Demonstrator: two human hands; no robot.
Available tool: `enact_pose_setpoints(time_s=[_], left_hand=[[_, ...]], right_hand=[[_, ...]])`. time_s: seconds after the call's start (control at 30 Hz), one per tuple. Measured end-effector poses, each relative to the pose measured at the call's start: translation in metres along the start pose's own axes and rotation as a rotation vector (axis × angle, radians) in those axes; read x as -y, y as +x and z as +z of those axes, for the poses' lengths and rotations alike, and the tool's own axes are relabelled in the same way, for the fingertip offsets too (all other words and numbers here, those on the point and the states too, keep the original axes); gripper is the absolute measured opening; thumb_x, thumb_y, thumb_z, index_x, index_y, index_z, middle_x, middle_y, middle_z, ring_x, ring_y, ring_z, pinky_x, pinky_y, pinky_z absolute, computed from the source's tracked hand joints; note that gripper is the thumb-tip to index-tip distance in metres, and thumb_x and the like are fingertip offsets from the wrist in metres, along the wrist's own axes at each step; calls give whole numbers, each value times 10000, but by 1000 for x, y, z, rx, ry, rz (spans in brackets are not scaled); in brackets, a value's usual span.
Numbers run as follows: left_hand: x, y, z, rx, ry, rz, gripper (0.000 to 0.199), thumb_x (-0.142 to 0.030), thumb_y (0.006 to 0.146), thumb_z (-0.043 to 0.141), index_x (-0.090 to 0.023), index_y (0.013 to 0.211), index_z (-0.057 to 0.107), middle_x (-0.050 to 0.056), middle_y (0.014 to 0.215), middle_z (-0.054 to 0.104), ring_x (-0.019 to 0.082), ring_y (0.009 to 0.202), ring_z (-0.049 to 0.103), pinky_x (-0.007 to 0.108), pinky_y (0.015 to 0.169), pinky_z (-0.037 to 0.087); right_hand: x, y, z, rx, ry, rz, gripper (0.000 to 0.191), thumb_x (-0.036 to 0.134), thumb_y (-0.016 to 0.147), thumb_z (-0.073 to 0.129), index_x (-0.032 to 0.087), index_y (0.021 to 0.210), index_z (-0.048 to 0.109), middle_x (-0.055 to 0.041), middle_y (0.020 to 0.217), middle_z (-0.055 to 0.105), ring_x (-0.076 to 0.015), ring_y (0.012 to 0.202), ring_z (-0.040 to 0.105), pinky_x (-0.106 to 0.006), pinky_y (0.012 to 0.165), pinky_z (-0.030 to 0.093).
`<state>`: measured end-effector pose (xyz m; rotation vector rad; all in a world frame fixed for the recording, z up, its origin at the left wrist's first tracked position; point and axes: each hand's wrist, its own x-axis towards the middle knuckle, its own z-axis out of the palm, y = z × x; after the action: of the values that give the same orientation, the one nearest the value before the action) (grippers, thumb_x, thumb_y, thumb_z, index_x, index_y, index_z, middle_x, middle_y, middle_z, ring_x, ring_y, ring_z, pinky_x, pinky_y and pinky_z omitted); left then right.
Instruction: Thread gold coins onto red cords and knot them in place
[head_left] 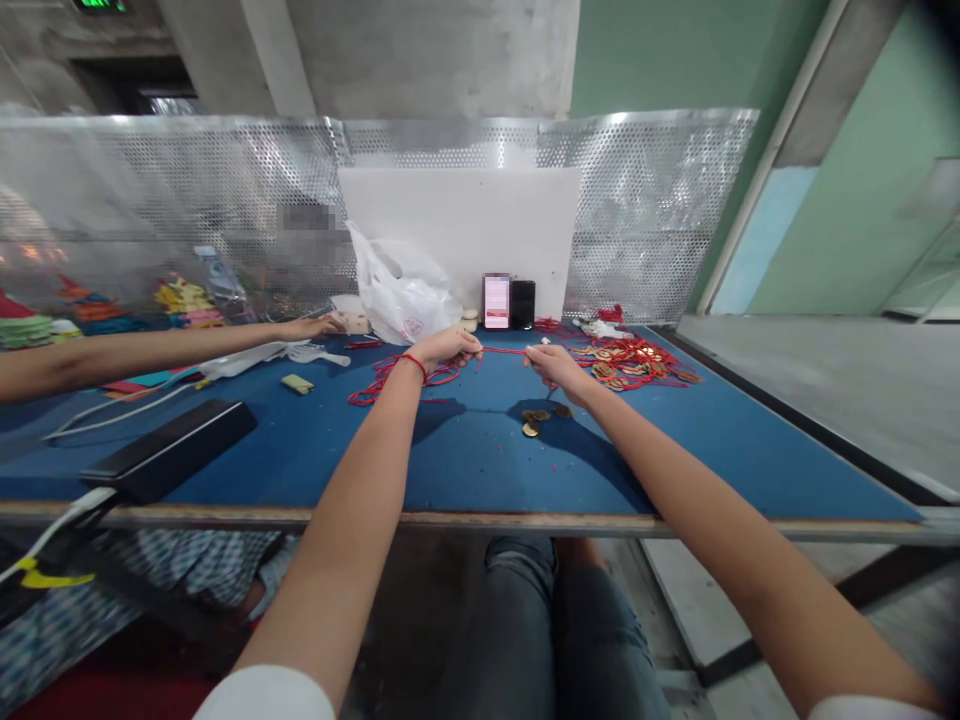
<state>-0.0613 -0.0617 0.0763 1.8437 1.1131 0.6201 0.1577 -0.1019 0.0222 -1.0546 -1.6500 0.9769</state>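
A red cord (504,350) is stretched level between my two hands, above the blue table. My left hand (450,347), with a red string round its wrist, pinches one end of the stretch. The other end is pinched in my right hand (551,364). Below and in front of my right hand lie several gold-coloured coins (531,429). Loose red cord (371,388) is heaped beside my left wrist. Beyond my right hand, a pile of red cords with gold coins (626,362) spreads over the table.
Two phones (496,302) lean against a white board (465,200), beside a white plastic bag (405,295). At left, another person's arm (172,352) reaches across the table (300,450). A black power bank-like box (172,448) with a white cable lies near the front edge.
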Motion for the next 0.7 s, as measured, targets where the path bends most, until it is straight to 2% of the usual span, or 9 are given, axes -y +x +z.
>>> enact_pose_setpoints(time_s=[0.07,0.13,0.4,0.7], left_hand=[[7,2,-3,-3,-43,-24,158,-127,713,535,-113,564,587,-2,465,431,61,406,363,192,412,245],[13,5,-6,-2,-81,-51,153,-139,711,556,-117,563,587,-1,469,425,61,400,358,196,407,245],[29,11,-18,-15,-80,-85,155,-149,692,556,-125,541,574,13,445,429,80,405,362,216,405,246],[21,-1,-19,87,-119,-118,168,-139,708,541,-118,542,558,11,484,452,77,435,395,201,427,274]], right_hand=[[-2,-1,-11,-9,-55,12,349,493,789,498,162,678,516,66,512,257,-68,441,195,-225,431,150],[-4,-2,-20,-27,-124,7,349,484,772,505,154,662,532,56,517,279,-73,462,207,-238,449,141],[-10,-2,-41,-76,-322,-69,359,470,695,546,127,660,645,-5,585,486,-111,582,365,-254,554,274],[-19,1,-48,-83,-315,-56,318,414,698,557,120,700,677,-42,685,611,-128,643,454,-251,617,332]])
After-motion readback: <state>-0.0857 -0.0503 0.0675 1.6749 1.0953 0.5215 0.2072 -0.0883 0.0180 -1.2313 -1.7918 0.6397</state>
